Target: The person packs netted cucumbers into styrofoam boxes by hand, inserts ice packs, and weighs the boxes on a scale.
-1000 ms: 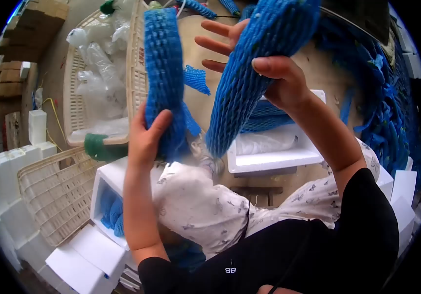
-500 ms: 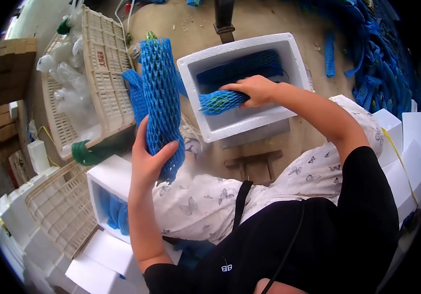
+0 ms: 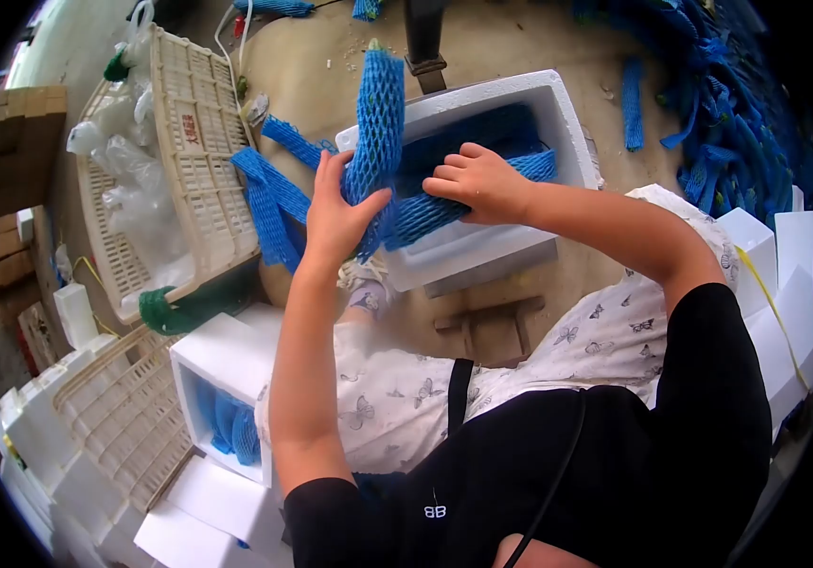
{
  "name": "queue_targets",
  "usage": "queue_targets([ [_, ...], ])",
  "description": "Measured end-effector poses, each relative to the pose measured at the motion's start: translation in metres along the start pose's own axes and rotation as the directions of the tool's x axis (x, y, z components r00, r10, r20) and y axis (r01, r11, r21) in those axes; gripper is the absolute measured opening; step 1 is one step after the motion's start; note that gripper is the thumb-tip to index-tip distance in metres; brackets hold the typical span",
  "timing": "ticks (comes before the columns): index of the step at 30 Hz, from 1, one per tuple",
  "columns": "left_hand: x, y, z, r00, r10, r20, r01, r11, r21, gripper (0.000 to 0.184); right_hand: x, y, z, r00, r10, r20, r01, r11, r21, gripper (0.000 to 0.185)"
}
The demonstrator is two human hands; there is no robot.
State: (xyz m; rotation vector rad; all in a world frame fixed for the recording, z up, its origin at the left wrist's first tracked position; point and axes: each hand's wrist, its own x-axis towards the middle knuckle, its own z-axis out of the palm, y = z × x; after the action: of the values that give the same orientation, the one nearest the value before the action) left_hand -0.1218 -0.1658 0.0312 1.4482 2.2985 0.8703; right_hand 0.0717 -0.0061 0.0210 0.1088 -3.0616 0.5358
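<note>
My left hand [image 3: 335, 216] is wrapped round the lower part of an upright blue foam net sleeve [image 3: 379, 112]; a pale green tip pokes out of its top. It stands at the near left corner of a white foam box [image 3: 572, 118]. Inside the box, my right hand [image 3: 484, 185] has its fingers curled over a second blue net sleeve [image 3: 535, 166], which lies across the box. What fills this one is hidden. Behind it, a darker blue sleeve [image 3: 473, 131] lies along the far wall. Several loose blue sleeves [image 3: 274, 199] lie left of the box.
A cream plastic crate [image 3: 203, 142] with clear plastic bags [image 3: 132, 180] stands at left. A heap of blue netting [image 3: 724, 133] fills the far right. Another foam box [image 3: 222, 364] holds blue sleeves near my left arm. A dark post [image 3: 424, 43] rises beyond the box.
My left hand has moved right and away from me, bringing its upright sleeve to the box's corner. The sleeve under my right hand now lies lengthwise across the box.
</note>
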Motion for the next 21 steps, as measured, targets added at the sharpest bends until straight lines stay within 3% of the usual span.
queue_targets([
  [1, 0.004, -0.004, 0.009, 0.999, 0.025, -0.02, -0.025, 1.0, 0.008, 0.061, -0.003, -0.002, -0.003, 0.988, -0.021, -0.155, 0.004, 0.994, -0.105, 0.043],
  [2, 0.005, 0.001, 0.007, 0.968, -0.224, 0.113, 0.25, 0.893, -0.373, 0.06, -0.004, 0.0, -0.001, 0.959, -0.089, -0.268, 0.038, 0.981, -0.188, 0.043],
  [3, 0.007, 0.005, 0.005, 0.863, -0.388, 0.325, 0.503, 0.583, -0.638, 0.059, -0.003, 0.003, 0.004, 0.913, -0.169, -0.371, 0.066, 0.959, -0.275, 0.042],
  [4, 0.009, 0.007, 0.003, 0.838, -0.456, 0.301, 0.536, 0.581, -0.612, 0.059, 0.002, 0.007, 0.013, 0.859, -0.243, -0.45, 0.123, 0.952, -0.279, 0.036],
  [5, 0.011, 0.006, 0.0, 0.843, -0.426, 0.329, 0.535, 0.597, -0.598, 0.061, 0.008, 0.013, 0.015, 0.848, -0.305, -0.433, 0.156, 0.925, -0.347, 0.034],
  [7, 0.013, -0.005, 0.005, 0.88, -0.339, 0.333, 0.473, 0.693, -0.544, 0.064, 0.016, 0.036, 0.034, 0.926, -0.246, -0.286, 0.141, 0.929, -0.342, 0.036],
  [8, 0.018, -0.002, 0.005, 0.88, -0.331, 0.34, 0.471, 0.695, -0.543, 0.064, 0.016, 0.044, 0.037, 0.956, -0.139, -0.257, 0.051, 0.946, -0.319, 0.04],
  [9, 0.018, 0.001, 0.006, 0.873, -0.352, 0.338, 0.483, 0.723, -0.494, 0.065, 0.013, 0.043, 0.044, 0.959, -0.133, -0.251, 0.049, 0.948, -0.315, 0.04],
  [11, 0.015, 0.003, 0.009, 0.861, -0.38, 0.338, 0.502, 0.742, -0.444, 0.067, 0.008, 0.04, 0.054, 0.965, 0.02, -0.262, -0.118, 0.924, -0.363, 0.043],
  [13, 0.019, -0.002, 0.015, 0.903, -0.344, 0.257, 0.42, 0.835, -0.355, 0.069, 0.012, 0.043, 0.059, 0.961, 0.069, -0.269, -0.164, 0.924, -0.347, 0.042],
  [15, 0.014, 0.001, 0.012, 0.868, -0.396, 0.299, 0.484, 0.81, -0.332, 0.071, 0.02, 0.04, 0.066, 0.928, 0.155, -0.339, -0.262, 0.919, -0.296, 0.038],
  [19, 0.013, -0.004, 0.019, 0.878, -0.41, 0.247, 0.479, 0.751, -0.454, 0.067, 0.028, 0.043, 0.071, 0.94, 0.239, -0.244, -0.307, 0.905, -0.296, 0.04],
  [21, 0.013, -0.003, 0.021, 0.879, -0.425, 0.215, 0.476, 0.757, -0.449, 0.065, 0.031, 0.035, 0.065, 0.965, 0.171, -0.198, -0.226, 0.925, -0.304, 0.041],
])
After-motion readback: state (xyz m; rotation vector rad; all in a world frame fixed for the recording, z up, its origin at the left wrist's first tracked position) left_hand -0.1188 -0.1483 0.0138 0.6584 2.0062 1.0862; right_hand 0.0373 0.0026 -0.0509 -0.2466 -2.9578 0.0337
